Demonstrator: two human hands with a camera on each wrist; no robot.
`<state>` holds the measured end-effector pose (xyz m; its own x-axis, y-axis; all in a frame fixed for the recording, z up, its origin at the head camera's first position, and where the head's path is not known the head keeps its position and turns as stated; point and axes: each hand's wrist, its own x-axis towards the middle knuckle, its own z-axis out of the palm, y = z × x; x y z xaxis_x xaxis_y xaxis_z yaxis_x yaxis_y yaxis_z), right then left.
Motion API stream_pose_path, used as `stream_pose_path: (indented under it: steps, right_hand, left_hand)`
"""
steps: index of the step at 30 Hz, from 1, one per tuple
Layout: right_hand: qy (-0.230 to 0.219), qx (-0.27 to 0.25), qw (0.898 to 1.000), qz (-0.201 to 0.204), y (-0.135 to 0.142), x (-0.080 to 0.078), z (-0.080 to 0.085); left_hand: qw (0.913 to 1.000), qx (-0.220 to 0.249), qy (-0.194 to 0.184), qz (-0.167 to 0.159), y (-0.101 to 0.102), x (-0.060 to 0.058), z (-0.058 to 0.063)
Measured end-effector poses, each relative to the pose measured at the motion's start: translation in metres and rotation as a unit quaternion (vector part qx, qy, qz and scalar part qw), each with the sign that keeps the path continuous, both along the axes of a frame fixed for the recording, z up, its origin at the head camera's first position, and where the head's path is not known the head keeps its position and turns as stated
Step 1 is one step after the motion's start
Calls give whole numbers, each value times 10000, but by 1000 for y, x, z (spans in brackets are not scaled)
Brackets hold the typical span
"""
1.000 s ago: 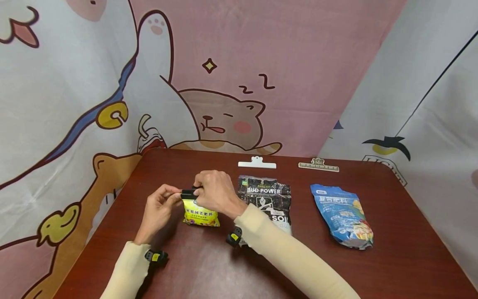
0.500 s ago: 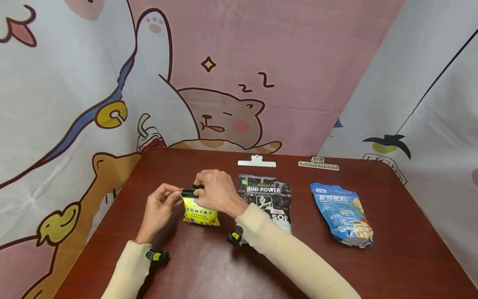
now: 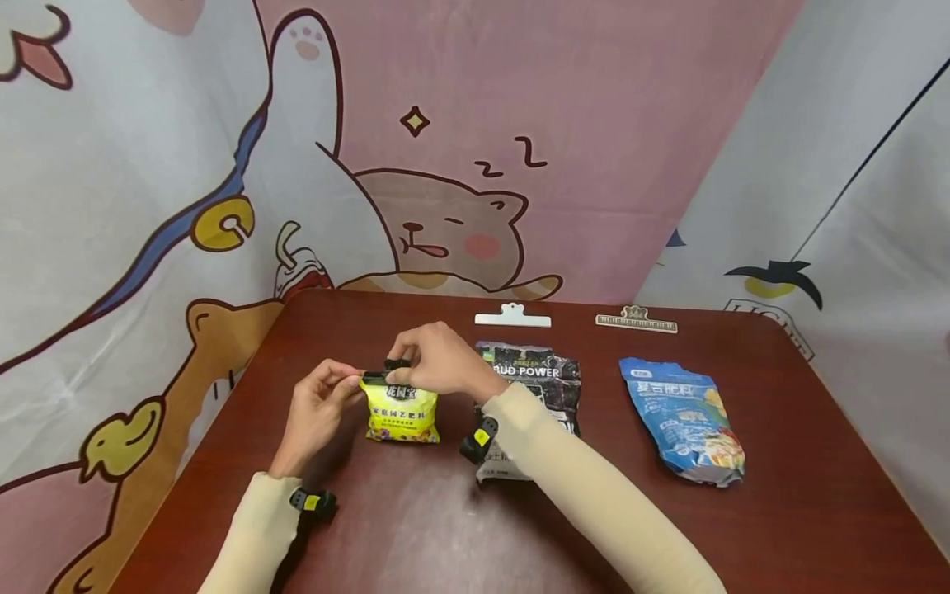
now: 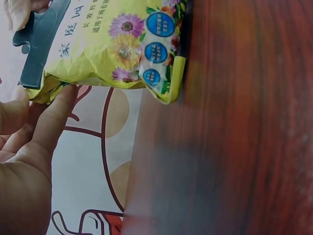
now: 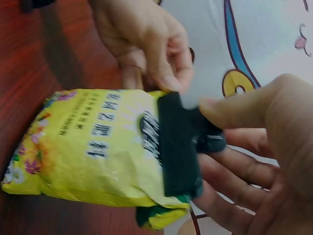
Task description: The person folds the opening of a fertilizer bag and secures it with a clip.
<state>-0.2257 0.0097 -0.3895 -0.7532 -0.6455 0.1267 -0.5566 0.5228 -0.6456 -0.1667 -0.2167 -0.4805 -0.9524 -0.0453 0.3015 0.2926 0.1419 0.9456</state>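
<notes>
Reddish-brown desk spans the lower frame. Left of centre, your left hand pinches a yellow bag at its corner; your right hand grips its black clip. Centre: a black bag; right: a blue bag; beyond: two flat clips.

1. I'm at a red-brown table in a space screened off with cloth, more like a makeshift booth than a furnished room.
2. The cloth hangs beyond the table's far edge and along its left and right sides, showing folds and creases.
3. Cartoon animals are printed on it, one asleep at the far side.
4. Home or workroom, I can't tell.
</notes>
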Motion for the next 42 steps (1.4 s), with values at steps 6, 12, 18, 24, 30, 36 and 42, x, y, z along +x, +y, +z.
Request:
stream_pose_path:
  steps: [6,12,18,24,30,36,42]
  right_hand:
    - [-616,-161,9977,242,7,-13,-2]
    - [-661,-138,9973,294,9,-12,-3]
    - [-479,-29,9984,306,11,-6,-5]
    - [-376,9,9991,213,19,-1,-11]
    - [-500,46,9987,-128,34,5,-17]
    - [-500,88,9975,-486,41,8,-20]
    - [-579,92,9951,-797,40,6,-23]
  left_hand:
    - [10000,50,-18,-59,-1,-2,-1]
    - [9995,-29,148,-284,-5,-3,-3]
    - [9986,-391,222,-284,-5,-2,-1]
    - [9980,-583,222,-130,-3,-1,-1]
    - [9971,-742,186,29,-2,-2,-2]
    - [9957,-891,225,135,-1,-3,-3]
    - [9938,-1066,190,241,1,-8,-1]
